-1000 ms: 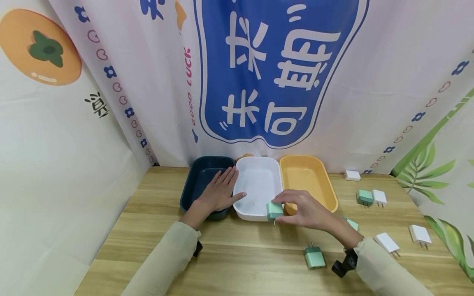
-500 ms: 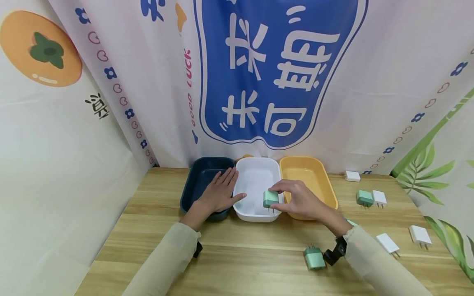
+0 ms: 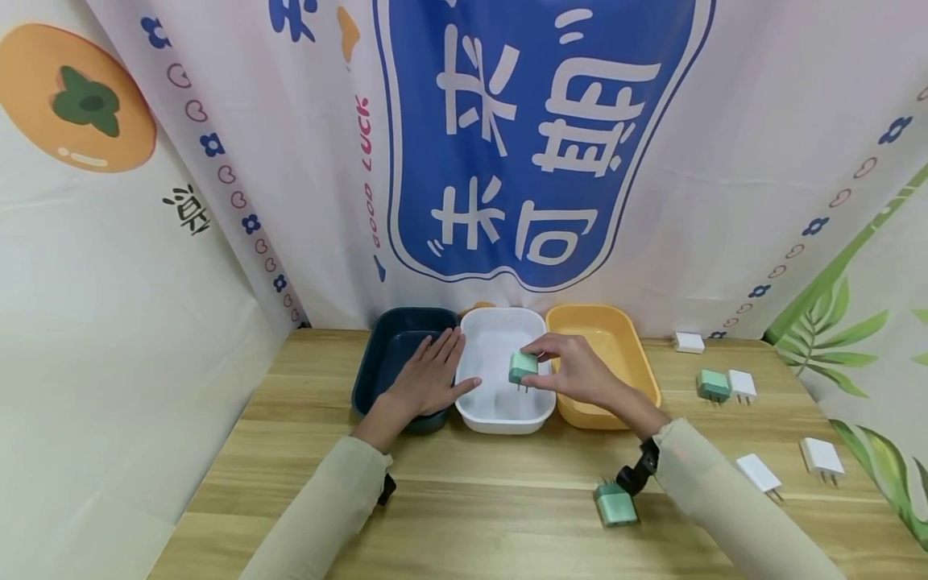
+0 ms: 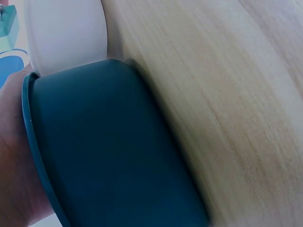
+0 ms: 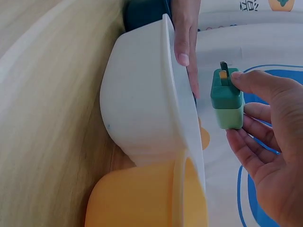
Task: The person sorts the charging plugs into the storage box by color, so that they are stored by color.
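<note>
Over the white bin [image 3: 500,425], my right hand [image 3: 580,372] pinches a two-tone green plug adapter [image 3: 523,366] between thumb and fingertips, its prongs pointing down. The right wrist view shows the same green adapter [image 5: 227,101] held above the rims by the right hand [image 5: 279,137]. My left hand [image 3: 428,379] lies flat with straight fingers across the right side of the dark teal bin [image 3: 365,370], fingertips and thumb reaching the white bin's edge. Part of that hand [image 4: 19,156] shows beside the teal bin [image 4: 109,151] in the left wrist view.
A yellow bin [image 3: 645,362] adjoins the white one on the right. Another green adapter [image 3: 615,506] lies near the right wrist. Further right are a green adapter [image 3: 714,384] and several white ones, including a white adapter [image 3: 822,457]. A printed curtain [image 3: 326,242] hangs behind.
My right hand has moved up and slightly left with the green adapter, from the white bin's front right corner to over its middle. The left hand has stayed in place.
</note>
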Motion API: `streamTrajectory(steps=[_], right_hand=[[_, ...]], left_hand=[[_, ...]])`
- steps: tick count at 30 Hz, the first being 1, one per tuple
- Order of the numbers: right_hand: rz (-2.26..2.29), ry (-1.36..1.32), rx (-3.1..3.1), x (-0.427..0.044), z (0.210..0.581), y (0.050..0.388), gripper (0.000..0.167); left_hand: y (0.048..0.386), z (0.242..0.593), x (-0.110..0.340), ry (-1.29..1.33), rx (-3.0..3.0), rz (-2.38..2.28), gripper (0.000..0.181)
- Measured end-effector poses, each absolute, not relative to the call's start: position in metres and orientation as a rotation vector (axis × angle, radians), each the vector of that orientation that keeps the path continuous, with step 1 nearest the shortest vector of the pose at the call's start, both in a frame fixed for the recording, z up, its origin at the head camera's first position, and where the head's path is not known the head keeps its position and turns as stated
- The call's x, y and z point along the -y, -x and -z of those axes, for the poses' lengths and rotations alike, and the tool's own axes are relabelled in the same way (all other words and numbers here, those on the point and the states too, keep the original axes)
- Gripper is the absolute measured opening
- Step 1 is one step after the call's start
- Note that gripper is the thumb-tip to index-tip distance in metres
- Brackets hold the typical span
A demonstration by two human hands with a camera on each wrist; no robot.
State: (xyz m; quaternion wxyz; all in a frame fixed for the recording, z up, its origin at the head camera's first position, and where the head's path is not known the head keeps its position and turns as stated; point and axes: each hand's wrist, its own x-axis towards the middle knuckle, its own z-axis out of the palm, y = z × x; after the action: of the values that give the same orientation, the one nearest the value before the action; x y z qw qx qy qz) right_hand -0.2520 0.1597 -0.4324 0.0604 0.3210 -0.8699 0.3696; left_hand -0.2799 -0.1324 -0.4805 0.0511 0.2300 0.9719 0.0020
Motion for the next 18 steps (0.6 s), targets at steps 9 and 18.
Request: streamTrajectory(steps=[9,18], right_hand=[[-1.224,-0.833,2.689,-0.164,0.44,0.27,0.045],[-1.233,-0.74,2.733,-0.166,0.446,0.285,0.042]], left_hand=[[0.279,0.48,0.131,-0.69,-2.958,-0.004,0.098],[0.279,0.479,0.131,-0.68,-2.949,-0.016,0.096]])
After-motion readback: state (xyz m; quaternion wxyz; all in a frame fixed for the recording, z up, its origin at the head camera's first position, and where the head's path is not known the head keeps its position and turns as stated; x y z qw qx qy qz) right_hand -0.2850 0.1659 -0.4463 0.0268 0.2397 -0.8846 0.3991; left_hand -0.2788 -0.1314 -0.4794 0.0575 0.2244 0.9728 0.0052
